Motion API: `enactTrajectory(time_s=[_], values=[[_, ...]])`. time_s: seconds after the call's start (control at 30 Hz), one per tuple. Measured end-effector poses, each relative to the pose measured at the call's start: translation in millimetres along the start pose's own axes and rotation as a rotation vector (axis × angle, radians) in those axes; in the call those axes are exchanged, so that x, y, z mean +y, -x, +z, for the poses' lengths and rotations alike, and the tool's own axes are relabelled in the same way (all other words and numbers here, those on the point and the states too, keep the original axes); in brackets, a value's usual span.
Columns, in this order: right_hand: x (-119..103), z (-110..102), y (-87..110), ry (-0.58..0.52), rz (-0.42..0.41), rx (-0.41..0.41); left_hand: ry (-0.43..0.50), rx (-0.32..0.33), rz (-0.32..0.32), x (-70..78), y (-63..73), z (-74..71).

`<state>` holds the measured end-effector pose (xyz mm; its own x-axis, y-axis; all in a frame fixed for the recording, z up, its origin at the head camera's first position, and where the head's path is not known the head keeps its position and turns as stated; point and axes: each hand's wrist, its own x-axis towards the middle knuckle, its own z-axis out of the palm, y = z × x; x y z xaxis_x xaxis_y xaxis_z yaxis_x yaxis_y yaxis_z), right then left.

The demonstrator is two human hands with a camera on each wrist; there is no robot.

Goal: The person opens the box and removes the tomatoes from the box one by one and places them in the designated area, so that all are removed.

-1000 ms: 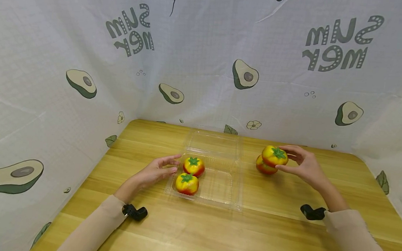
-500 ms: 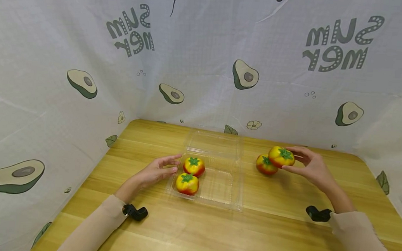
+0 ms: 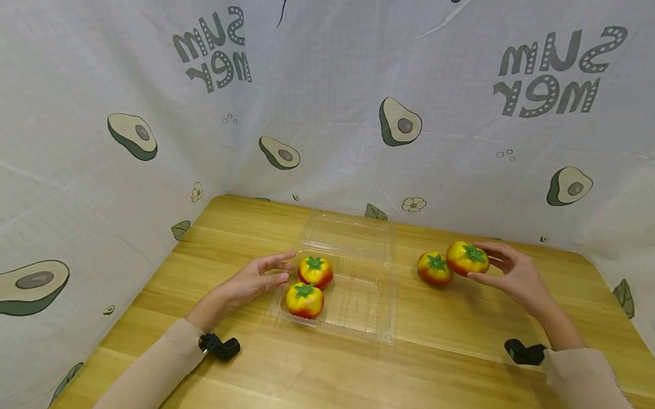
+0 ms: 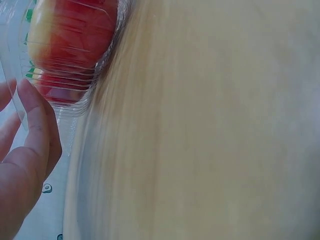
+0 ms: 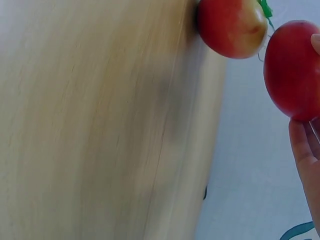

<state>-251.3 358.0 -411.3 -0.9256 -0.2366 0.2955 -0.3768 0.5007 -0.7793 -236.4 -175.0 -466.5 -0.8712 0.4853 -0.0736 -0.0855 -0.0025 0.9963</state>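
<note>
Yellow-red fruit is above the table, between my right thumb and fingers

From the head view, my right hand holds this fruit at its right side, with the thumb on the near side and the fingers on the far side; the grip is only as wide as the fruit. The second fruit sits just left of it on the table. My right forearm reaches forward and inward from the lower right corner. My left hand is half spread, its fingers softly bent, by the left wall of the clear container. In that container the far fruit and the near fruit are side by side at the left, and the open lid lies behind.

From the left wrist view, my fingertips are at the container's rim. I cannot tell if they press it, but they seem to have hold of nothing. For good steadying, I think a light touch is enough, because thin plastic may bend.

From the right wrist view, a narrow gap separates the held fruit from its neighbour. The skin looks smooth, so I judge it wise to grip firmly without squeezing, and to carry it high enough not to knock the other one.
</note>
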Motion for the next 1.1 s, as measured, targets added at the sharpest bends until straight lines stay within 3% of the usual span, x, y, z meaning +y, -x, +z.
enactTrajectory(time_s=[0.57, 0.9, 1.1], values=[[14, -11, 10.0, 0.021, 0.043, 0.013, 0.012, 0.001, -0.001, 2.1, 1.6, 0.8], [31, -12, 14.1, -0.023, 0.058, 0.006, 0.025, 0.006, 0.001, 0.0, 1.0, 0.6], [36, -13, 15.7, 0.015, 0.080, 0.001, 0.021, 0.004, 0.000, -0.5, 1.6, 0.6]])
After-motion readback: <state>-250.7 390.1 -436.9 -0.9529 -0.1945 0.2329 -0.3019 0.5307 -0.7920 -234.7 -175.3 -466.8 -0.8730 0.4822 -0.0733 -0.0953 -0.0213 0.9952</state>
